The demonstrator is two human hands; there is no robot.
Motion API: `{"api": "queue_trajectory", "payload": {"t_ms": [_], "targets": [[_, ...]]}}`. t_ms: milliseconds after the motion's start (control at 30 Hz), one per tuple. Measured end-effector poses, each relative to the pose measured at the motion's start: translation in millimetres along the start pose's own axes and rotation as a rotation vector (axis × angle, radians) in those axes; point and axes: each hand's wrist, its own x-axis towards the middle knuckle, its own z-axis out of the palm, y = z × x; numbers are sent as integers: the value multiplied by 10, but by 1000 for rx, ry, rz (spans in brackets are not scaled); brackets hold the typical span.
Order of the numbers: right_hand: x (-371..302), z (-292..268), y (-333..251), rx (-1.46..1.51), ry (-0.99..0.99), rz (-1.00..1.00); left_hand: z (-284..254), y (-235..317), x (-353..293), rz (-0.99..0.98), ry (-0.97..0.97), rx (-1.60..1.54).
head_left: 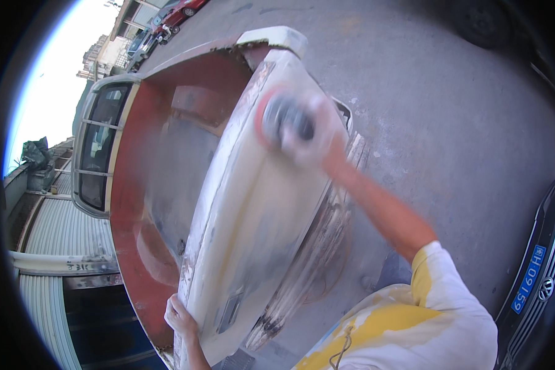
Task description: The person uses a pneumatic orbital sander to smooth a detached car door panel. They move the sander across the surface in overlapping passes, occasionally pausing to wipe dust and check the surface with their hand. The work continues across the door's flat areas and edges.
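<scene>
The right arm (388, 213) is reached far out from a white and yellow sleeve (428, 277), up and to the left in the view. The right grip (317, 132) is closed around a round sander (279, 116), with the fingers bent over its top. The grip and the tool are both blurred, so each finger cannot be made out.

The sander is tucked right in the grip, at the left side of the hand. A reddish rim is seen around it. It is held over the pale outer face of a truck's back panel (271, 209), up near the far end and close to the top edge. Because of the blur, it cannot be told for sure if the panel is touched by the rim.

The left arm (196, 354) is shown only in part, low in the view. The left grip (182, 316) is laid over the top edge of the same panel, well apart from the sander, with the fingers curled toward the red truck bed (129, 246). It cannot be told if the edge is squeezed or just leaned on.

A black car (536, 246) is parked at the right.
</scene>
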Motion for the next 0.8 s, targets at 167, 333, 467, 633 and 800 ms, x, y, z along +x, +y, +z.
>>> {"api": "queue_trajectory", "payload": {"t_ms": [167,333,467,633,800], "targets": [[-439,34,-198,78,-101,-265,-18,41,-17,8,-18,48],[708,-98,218,-46,-51,93,-34,54,-41,16,-21,-10],[987,-262,132,-219,-146,200,-42,44,-31,-52,-54,2],[619,-212,-100,-104,-263,-225,-39,-3,-13,-79,-69,38],[735,-53,122,-207,16,-39,2,-46,10,-86,-35,54]]}}
